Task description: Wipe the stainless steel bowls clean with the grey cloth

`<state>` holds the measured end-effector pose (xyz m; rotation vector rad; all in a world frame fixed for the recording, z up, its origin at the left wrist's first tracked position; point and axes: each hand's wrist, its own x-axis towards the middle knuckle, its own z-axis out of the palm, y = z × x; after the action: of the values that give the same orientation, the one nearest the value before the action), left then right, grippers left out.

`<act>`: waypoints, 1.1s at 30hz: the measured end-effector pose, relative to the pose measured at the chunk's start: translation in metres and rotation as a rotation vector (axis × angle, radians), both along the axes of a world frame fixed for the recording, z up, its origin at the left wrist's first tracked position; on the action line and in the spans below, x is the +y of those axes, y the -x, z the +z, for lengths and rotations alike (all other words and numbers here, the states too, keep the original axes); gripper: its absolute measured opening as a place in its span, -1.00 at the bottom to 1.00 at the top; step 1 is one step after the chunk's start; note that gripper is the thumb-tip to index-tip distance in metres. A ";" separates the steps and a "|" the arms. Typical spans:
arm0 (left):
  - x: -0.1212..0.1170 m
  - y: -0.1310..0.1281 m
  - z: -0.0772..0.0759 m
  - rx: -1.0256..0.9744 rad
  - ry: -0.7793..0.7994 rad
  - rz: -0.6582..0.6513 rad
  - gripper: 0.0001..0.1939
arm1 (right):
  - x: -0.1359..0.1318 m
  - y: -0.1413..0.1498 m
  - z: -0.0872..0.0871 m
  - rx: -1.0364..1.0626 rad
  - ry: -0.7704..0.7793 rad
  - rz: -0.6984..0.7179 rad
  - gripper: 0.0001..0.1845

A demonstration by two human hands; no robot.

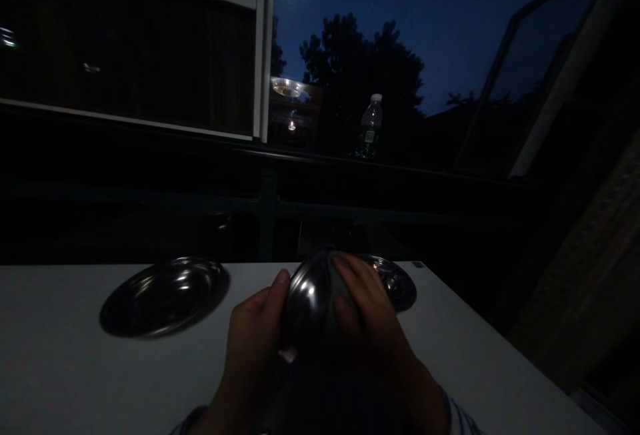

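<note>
In dim light my left hand grips a shiny steel plate by its left edge and holds it tilted up on its side above the white table. Against the plate's right face lies my right hand, fingers curved over a greyish cloth or sponge that it presses to the metal. Both wrists come from the bottom edge, the right one in a striped sleeve.
An oval steel dish lies on the table to the left. Another steel plate lies behind my right hand. A plastic water bottle stands on the dark window ledge beyond. The table's right edge drops off into darkness.
</note>
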<state>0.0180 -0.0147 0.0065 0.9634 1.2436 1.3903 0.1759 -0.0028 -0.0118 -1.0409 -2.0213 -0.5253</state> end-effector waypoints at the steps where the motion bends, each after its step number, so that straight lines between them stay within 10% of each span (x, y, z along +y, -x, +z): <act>1: 0.000 0.001 0.000 0.001 -0.009 0.008 -0.55 | -0.002 0.006 -0.002 -0.050 -0.071 0.026 -0.55; 5: 0.002 0.003 0.000 0.025 -0.045 0.015 -0.57 | -0.012 0.033 -0.007 -0.146 -0.265 0.114 -0.69; 14: -0.003 -0.001 0.008 -0.032 0.017 -0.050 -0.52 | -0.001 -0.007 0.008 0.071 -0.014 -0.047 -0.62; 21: -0.002 0.002 0.007 -0.026 -0.026 -0.020 -0.51 | -0.013 0.023 -0.001 -0.127 -0.198 0.133 -0.68; 33: -0.002 -0.001 0.004 0.002 0.019 -0.062 -0.48 | -0.004 0.008 -0.001 0.006 -0.076 0.022 -0.63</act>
<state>0.0185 -0.0166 0.0103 0.9826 1.2163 1.3278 0.1683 -0.0072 -0.0124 -0.9719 -1.9894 -0.5818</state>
